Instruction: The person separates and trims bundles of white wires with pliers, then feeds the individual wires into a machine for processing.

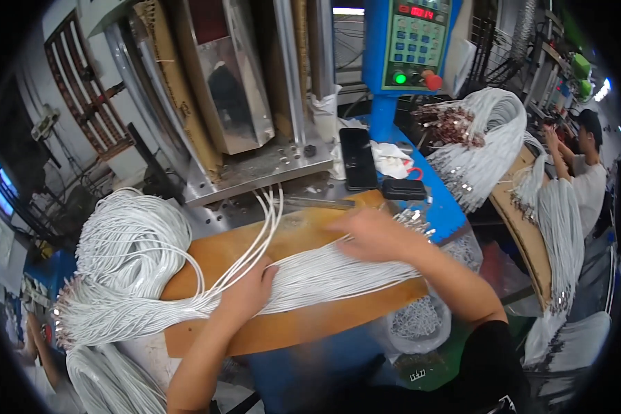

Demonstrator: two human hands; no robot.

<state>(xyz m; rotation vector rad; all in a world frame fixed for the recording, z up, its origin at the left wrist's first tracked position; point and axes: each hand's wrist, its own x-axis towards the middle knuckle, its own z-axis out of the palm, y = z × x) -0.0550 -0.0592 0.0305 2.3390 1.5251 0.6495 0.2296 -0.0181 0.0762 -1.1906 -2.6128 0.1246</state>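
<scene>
A long bundle of white cables (310, 283) lies across a tan board (283, 336), with small metal ends (415, 222) at its right end. Several loose strands (259, 238) rise from the bundle to the base of a press. My left hand (247, 295) is closed on the white cables near where these strands meet the bundle; its palm side is hidden. Over the upper edge of the bundle, left of the metal ends, my right hand (376, 234) has its index finger stretched to the left. Nothing shows in its fingers.
The metal press base (259, 181) stands just beyond the board. Coiled white cables (134, 238) lie at the left. A black phone (357, 159) and a black case (403, 189) lie beyond the right hand. A bag of small metal parts (415, 321) sits below; another person (586, 172) works at far right.
</scene>
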